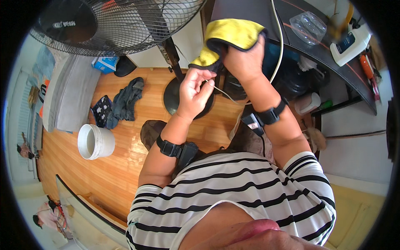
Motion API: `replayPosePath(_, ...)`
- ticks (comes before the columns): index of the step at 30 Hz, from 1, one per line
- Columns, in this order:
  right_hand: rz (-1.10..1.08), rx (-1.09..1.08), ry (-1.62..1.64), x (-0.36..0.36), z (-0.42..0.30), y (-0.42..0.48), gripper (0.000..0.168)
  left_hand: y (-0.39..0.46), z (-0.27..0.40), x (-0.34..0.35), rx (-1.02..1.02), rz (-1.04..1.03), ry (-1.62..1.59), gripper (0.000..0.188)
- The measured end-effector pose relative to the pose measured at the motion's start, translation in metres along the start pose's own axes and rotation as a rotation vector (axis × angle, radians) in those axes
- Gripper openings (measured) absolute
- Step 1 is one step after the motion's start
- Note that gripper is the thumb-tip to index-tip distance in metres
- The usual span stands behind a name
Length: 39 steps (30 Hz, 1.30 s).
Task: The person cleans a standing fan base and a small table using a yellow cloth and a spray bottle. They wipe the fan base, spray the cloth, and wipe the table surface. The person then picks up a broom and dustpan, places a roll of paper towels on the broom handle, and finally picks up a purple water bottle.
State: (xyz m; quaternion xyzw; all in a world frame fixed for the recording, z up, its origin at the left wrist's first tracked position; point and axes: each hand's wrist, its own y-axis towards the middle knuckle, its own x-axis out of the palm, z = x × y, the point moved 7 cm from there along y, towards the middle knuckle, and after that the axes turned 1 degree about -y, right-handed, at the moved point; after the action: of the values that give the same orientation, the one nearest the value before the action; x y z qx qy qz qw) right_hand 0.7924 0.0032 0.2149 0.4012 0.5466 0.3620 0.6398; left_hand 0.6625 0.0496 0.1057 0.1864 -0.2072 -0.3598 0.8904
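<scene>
My right hand (245,61) grips a yellow microfibre cloth (236,31) with black edging, in front of the desk's near edge. The cloth is folded over and a little blurred, and it hides my right fingertips. One yellow end of it hangs down to the left, just above my left hand (195,90). A thin white cord (225,93) shows between the thumb and fingertips of my left hand and runs down to the right. Behind my hands stands a black pedestal fan (170,57), its round base (172,95) on the wooden floor.
The fan's wire cage (125,28) reaches over the upper left. A dark desk (340,59) at right bears a clear plastic tray (307,28) and a white bottle (351,45). A thicker white cable (280,47) hangs past its edge. A white bucket (95,142) and dark cloths (126,100) are on the floor.
</scene>
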Motion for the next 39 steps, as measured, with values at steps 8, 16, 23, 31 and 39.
replayPosePath(8,-0.153,0.066,-0.123,-0.003,0.026,-0.018,0.053,-0.004,0.000,0.030,0.090,-0.214,0.182,0.017)
replayPosePath(16,-0.068,-0.094,0.121,0.027,-0.001,0.000,0.034,-0.005,-0.021,0.011,-0.037,-0.113,-0.053,0.017)
replayPosePath(23,0.005,0.057,0.036,-0.002,0.013,-0.011,0.040,-0.013,-0.008,0.005,-0.022,-0.153,-0.073,0.017)
replayPosePath(31,-0.262,0.022,0.296,0.030,-0.004,0.030,0.020,-0.004,-0.005,0.001,-0.053,-0.070,-0.133,0.021)
replayPosePath(39,-0.426,-0.026,1.261,0.002,-0.056,-0.048,0.025,-0.046,-0.030,-0.047,-0.034,0.152,0.204,0.068)
